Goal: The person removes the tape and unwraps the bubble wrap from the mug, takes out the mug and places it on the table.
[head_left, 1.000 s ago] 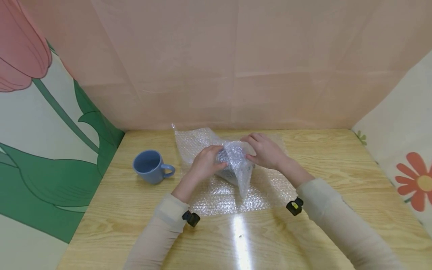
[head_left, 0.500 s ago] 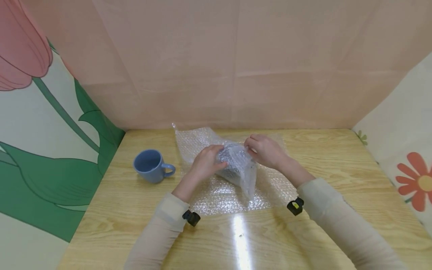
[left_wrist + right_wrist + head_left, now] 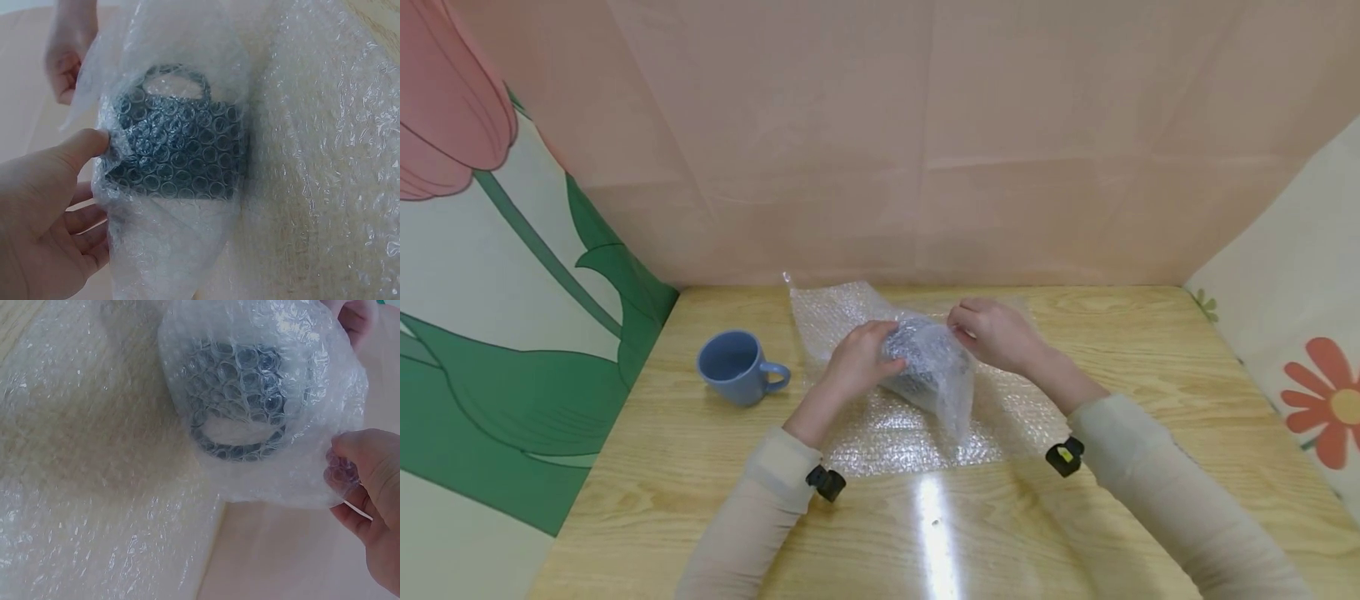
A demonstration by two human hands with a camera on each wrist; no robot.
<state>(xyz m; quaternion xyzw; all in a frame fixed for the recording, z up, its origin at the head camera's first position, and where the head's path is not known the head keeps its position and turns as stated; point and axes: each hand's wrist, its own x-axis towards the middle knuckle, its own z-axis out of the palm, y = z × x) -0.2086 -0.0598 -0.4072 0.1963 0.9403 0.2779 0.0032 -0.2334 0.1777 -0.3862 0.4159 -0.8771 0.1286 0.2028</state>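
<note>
A dark blue mug (image 3: 178, 147), its handle visible, shows through layers of bubble wrap (image 3: 917, 358) in both wrist views. My left hand (image 3: 859, 358) grips this wrapped mug from the left, thumb and fingers on either side. On the right, my right hand (image 3: 997, 335) pinches a gathered edge of the wrap between thumb and fingers. A loose flap (image 3: 957, 400) of wrap hangs down at the mug's right end. Beneath it all, the rest of the bubble wrap sheet (image 3: 880, 446) spreads over the table.
A second, unwrapped blue mug (image 3: 737, 368) stands upright left of the sheet, its handle toward the right. The wooden table (image 3: 700, 500) meets a pink backdrop (image 3: 917, 167) at its far edge. One corner of the wrap sticks up at the back left.
My right hand's fingers have drawn together on the wrap's edge and shifted slightly right. The hanging flap has swung right with it. My left hand stays in place on the wrapped mug.
</note>
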